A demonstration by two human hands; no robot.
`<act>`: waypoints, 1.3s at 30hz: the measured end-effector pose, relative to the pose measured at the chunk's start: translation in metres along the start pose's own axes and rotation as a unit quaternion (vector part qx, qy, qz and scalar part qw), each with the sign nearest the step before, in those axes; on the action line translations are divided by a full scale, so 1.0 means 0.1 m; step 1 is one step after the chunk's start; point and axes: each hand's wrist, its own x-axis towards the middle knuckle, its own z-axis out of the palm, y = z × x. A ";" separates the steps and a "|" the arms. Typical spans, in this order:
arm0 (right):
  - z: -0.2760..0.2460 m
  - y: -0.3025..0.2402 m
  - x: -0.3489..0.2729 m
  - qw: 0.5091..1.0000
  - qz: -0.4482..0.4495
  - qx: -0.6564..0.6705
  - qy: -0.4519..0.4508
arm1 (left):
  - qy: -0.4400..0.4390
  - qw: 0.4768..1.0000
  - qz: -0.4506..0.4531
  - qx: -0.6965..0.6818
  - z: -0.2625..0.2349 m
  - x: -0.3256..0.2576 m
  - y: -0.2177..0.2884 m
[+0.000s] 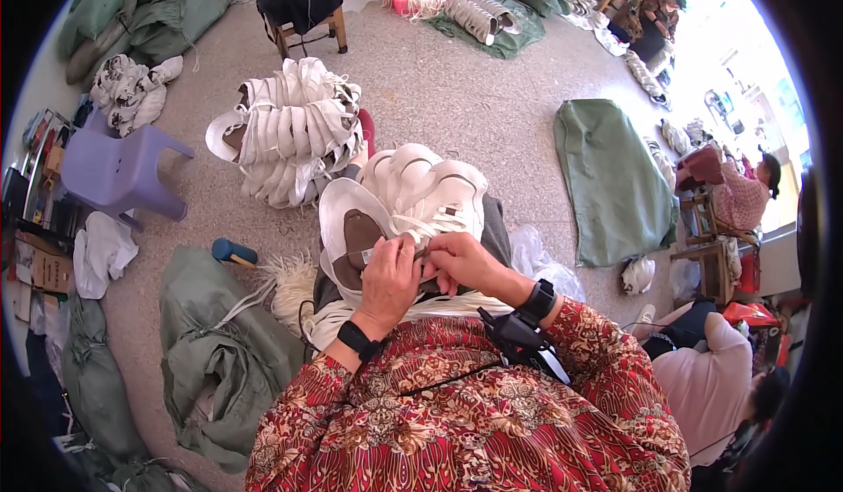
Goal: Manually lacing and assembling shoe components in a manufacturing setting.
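Sole [351,229] on my lap, front of white sole stack [421,185]. Light, flexible, brown insole face up; best gripped at rim. Left hand [386,277] fingers closed, pinching thin tool [378,251] against sole. Right hand [461,259] fingers curled shut on sole edge and white strap [421,226]. Bigger pile [290,132] on floor behind stack.

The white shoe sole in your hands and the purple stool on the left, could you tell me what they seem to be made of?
White shoe sole: probably layered cloth or felt, matte, with a brown insert. Purple stool: apparently moulded plastic, smooth, uniform colour, faint sheen.
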 end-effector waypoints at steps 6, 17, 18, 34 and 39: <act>0.08 -0.01 0.06 0.995 -0.028 -0.088 0.048 | -0.017 0.999 0.022 0.040 -0.05 0.02 -0.03; 0.08 -0.02 0.00 0.992 -0.045 -0.101 0.064 | -0.028 0.999 0.001 0.035 0.01 -0.03 -0.05; 0.06 -0.06 -0.07 0.992 -0.045 -0.100 0.063 | -0.019 0.999 -0.003 0.035 0.00 -0.05 -0.06; -0.79 0.46 -0.98 0.978 -0.018 -0.205 0.022 | -0.042 0.984 -0.109 -0.137 -0.16 0.16 0.02; -0.87 0.49 -0.81 0.982 -0.054 -0.168 0.066 | -0.045 0.949 -0.201 -0.237 -0.16 0.24 0.01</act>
